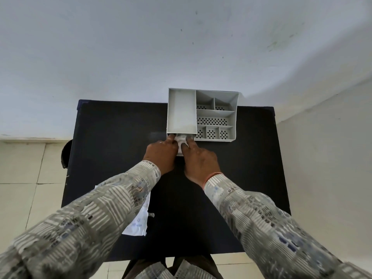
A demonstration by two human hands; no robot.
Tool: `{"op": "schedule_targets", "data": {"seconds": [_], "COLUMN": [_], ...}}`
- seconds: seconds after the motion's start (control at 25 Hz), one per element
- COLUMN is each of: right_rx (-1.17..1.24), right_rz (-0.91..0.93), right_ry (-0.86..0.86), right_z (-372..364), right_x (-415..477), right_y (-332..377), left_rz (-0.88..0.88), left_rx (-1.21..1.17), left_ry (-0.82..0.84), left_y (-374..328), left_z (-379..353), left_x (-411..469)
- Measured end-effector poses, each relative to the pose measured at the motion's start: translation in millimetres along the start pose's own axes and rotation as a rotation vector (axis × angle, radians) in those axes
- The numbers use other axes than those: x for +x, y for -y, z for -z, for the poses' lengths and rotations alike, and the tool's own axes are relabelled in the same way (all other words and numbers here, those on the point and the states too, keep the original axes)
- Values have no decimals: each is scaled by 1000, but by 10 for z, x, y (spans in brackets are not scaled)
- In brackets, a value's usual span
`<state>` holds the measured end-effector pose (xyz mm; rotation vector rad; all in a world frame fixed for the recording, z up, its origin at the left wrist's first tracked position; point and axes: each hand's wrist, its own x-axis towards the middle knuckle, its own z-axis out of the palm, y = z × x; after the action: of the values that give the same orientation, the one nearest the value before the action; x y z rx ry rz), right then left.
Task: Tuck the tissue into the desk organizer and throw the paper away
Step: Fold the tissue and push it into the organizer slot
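Pale wall and tiled floor frame a small black table (112, 150), with a grey organizer (201, 114) standing at its far edge. Both hands meet at the organizer's near side, where a low slot opens under the long left compartment. The left hand (160, 155) and right hand (198, 161) have their fingers stretched forward, pressing the white tissue (181, 142) between them into that slot; part of it is already inside, the rest bunched on the table just in front. It looks soft, light and limp, so I'd judge it will crumple rather than slide, and is best pushed from its trailing edge with flat fingertips. White paper (138, 220) lies near the table's front, partly under the left sleeve, not yet thrown away.
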<state>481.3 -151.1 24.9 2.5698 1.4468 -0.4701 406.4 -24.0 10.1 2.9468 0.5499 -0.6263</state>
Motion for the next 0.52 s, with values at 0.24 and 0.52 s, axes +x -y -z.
{"op": "schedule_targets", "data": {"seconds": [0.24, 0.52], "right_rx": [32, 29], "right_rz": [-86, -49], "right_ry": [34, -112], "right_z": [-130, -76], "right_x": [101, 162], "right_y": [-40, 57], "left_rz": [19, 80], "left_rx": [-94, -235], "left_ry": [-189, -93], "left_y": [33, 69], "left_z": [-136, -241], "left_x": [-157, -331]}}
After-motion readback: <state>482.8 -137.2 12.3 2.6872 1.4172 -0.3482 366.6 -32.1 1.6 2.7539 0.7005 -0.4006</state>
